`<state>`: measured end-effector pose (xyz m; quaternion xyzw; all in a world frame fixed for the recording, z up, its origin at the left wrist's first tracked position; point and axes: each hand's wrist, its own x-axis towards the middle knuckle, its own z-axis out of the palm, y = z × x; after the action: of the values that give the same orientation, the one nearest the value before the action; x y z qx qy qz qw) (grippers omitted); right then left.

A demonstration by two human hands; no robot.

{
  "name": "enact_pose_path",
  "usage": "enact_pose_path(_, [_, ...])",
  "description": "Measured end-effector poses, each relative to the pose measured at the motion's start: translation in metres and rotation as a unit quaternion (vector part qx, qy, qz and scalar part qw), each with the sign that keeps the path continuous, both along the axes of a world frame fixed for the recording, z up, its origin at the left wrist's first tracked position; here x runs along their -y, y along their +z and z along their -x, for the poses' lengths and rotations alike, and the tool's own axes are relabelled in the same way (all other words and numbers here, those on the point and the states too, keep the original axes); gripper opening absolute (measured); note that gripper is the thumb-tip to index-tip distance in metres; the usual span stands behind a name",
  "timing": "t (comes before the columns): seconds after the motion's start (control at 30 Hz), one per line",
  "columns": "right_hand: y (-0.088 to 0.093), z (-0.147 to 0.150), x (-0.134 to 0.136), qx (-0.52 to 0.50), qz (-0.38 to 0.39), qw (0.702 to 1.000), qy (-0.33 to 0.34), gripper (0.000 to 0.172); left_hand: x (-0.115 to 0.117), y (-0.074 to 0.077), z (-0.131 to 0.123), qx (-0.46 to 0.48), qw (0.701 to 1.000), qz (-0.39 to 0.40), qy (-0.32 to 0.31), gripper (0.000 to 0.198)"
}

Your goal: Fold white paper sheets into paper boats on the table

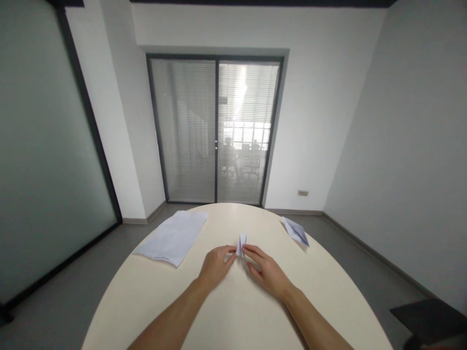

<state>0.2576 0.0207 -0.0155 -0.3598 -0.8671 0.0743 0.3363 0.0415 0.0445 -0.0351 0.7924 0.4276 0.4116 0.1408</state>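
Observation:
A small piece of folded white paper point(242, 240) stands up from the table between my two hands, with a pleat opening toward its top. My left hand point(216, 266) is closed, its thumb and forefinger pinching the lower left side of the paper. On the other side my right hand point(268, 272) has its fingertips on the right flap, while its thumb sits lower, a little apart from the paper. The fingers partly cover the bottom of the folds.
On the round cream table point(233, 321) lies a stack of white paper sheets point(175, 238) at the left. A folded paper piece point(296, 231) rests near the right edge. A dark flat surface point(430, 316) is at the lower right. Glass doors with blinds point(215, 131) stand beyond.

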Motion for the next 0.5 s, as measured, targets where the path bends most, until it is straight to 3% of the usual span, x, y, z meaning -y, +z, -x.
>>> enact_pose_path(0.27, [-0.001, 0.001, 0.002, -0.003, 0.026, 1.0, 0.008, 0.044, 0.011, 0.009, -0.004, -0.014, 0.999, 0.042, -0.025, 0.027])
enact_pose_path(0.4, [-0.006, -0.001, -0.004, -0.023, 0.013, 1.0, -0.009, 0.035, 0.014, 0.01, -0.005, -0.043, 0.996, 0.021, -0.069, 0.029])
enact_pose_path(0.5, [-0.008, -0.003, -0.006, -0.015, 0.017, 1.0, -0.016, 0.032, 0.015, 0.011, -0.004, -0.086, 0.995, -0.006, -0.056, 0.025])
